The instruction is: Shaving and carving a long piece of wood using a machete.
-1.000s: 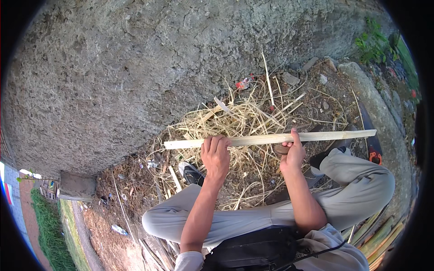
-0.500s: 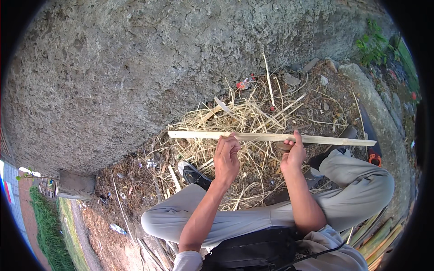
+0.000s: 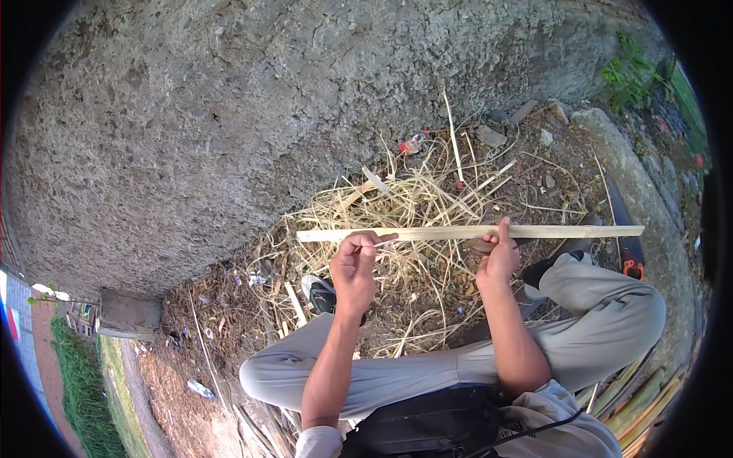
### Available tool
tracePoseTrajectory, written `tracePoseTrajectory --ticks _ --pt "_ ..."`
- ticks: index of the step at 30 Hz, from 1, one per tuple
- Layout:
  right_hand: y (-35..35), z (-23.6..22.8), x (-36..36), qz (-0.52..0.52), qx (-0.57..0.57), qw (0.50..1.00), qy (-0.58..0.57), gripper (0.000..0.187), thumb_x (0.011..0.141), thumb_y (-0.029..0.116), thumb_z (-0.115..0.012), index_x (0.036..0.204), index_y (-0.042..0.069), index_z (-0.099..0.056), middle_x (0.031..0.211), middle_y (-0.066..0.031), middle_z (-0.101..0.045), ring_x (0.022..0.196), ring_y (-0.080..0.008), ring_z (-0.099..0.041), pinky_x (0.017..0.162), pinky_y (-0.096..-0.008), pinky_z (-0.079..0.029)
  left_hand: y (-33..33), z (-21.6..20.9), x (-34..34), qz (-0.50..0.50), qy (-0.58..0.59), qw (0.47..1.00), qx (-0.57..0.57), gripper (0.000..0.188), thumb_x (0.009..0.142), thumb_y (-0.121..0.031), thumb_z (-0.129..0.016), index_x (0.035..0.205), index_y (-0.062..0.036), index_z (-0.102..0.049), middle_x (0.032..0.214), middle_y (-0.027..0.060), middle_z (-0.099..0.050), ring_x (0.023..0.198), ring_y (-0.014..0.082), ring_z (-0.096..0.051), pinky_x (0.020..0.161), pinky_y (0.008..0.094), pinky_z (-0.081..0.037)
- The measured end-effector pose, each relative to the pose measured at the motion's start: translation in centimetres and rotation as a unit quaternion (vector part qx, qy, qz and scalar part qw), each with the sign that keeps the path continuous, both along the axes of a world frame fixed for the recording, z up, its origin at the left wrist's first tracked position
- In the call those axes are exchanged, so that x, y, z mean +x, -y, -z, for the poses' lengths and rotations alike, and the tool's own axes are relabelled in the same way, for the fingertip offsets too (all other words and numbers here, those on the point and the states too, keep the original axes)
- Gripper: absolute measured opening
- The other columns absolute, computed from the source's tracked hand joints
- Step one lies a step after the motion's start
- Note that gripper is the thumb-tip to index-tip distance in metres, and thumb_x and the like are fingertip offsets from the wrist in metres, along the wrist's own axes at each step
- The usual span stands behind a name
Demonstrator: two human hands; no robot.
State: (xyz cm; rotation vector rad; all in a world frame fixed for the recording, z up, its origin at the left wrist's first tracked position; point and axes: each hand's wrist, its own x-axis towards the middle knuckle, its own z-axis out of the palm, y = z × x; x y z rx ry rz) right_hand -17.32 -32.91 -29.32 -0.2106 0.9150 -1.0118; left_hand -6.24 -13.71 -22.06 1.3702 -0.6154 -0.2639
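Note:
A long, pale strip of split bamboo lies level across the view, above the ground. My right hand grips it right of the middle, thumb raised along it. A brown rounded thing shows beneath the strip by these fingers; its kind is unclear. Close to the strip's left part, my left hand has its fingers pinched together. Something small and thin seems to stick out from the pinch, too fine to name. Whether this hand touches the strip cannot be told.
Beneath the strip is a heap of curly pale shavings. A rough grey wall rises beyond. A handsaw with an orange handle lies at the right, near my bent leg. A red wrapper rests by the wall.
My left hand has moved left and a little toward me, its fingers now pinched lower. The bamboo strip has shifted slightly right and its right end has risen. My right hand has barely moved.

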Motion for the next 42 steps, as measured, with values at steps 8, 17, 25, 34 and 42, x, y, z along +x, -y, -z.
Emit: tracePoseTrajectory --ticks 8,17,25,34,42 --pt "0.2 -0.3 0.0 0.010 0.004 1.000 0.006 0.021 0.089 0.022 -0.067 0.088 0.007 -0.052 0.065 0.0031 -0.045 0.057 -0.0092 -0.048 0.061 -0.0240 -0.047 -7.6 -0.9 8.7 -0.429 0.115 0.816 0.370 0.010 0.086 -0.007 -0.062 0.094 -0.0019 -0.065 0.094 0.0131 -0.065 0.088 0.0289 -0.067 0.071 0.0398 -0.053" --pt "0.1 0.0 0.0 0.004 0.016 1.000 0.009 0.020 0.088 0.021 -0.068 0.087 0.008 -0.053 0.065 0.0031 -0.045 0.057 -0.0090 -0.048 0.060 -0.0237 -0.047 -2.7 0.1 5.7 -0.229 0.455 0.783 0.357 0.030 0.073 -0.012 -0.076 0.102 -0.0111 -0.069 0.122 0.0076 -0.056 0.129 0.0304 -0.041 0.107 0.0493 -0.030" --pt "-0.1 -1.4 -0.2 -0.017 0.035 0.999 0.014 0.023 0.087 0.023 -0.069 0.085 0.007 -0.054 0.063 0.0033 -0.044 0.056 -0.0080 -0.046 0.057 -0.0226 -0.045 -2.4 2.8 6.9 -0.210 0.476 0.826 0.218 0.010 0.076 0.003 -0.066 0.080 -0.0058 -0.065 0.095 0.0060 -0.067 0.103 0.0268 -0.063 0.104 0.0494 -0.038" --pt "0.5 0.6 0.2 -0.008 0.040 0.999 0.005 0.023 0.088 0.024 -0.068 0.084 0.007 -0.054 0.065 0.0032 -0.044 0.056 -0.0085 -0.045 0.057 -0.0227 -0.044 -2.5 2.1 7.8 -0.279 0.404 0.864 0.110 0.007 0.093 0.002 -0.049 0.090 -0.0019 -0.043 0.084 0.0112 -0.058 0.098 0.0304 -0.066 0.095 0.0427 -0.050" --pt "1.1 1.1 -0.1 -0.007 0.049 0.999 0.007 0.023 0.088 0.023 -0.068 0.085 0.006 -0.054 0.065 0.0029 -0.044 0.056 -0.0088 -0.045 0.056 -0.0232 -0.045 -8.3 -2.2 10.5 -0.337 -0.009 0.923 -0.187 0.015 0.099 -0.013 -0.045 0.089 -0.0027 -0.041 0.086 0.0080 -0.054 0.089 0.0273 -0.067 0.073 0.0352 -0.057"
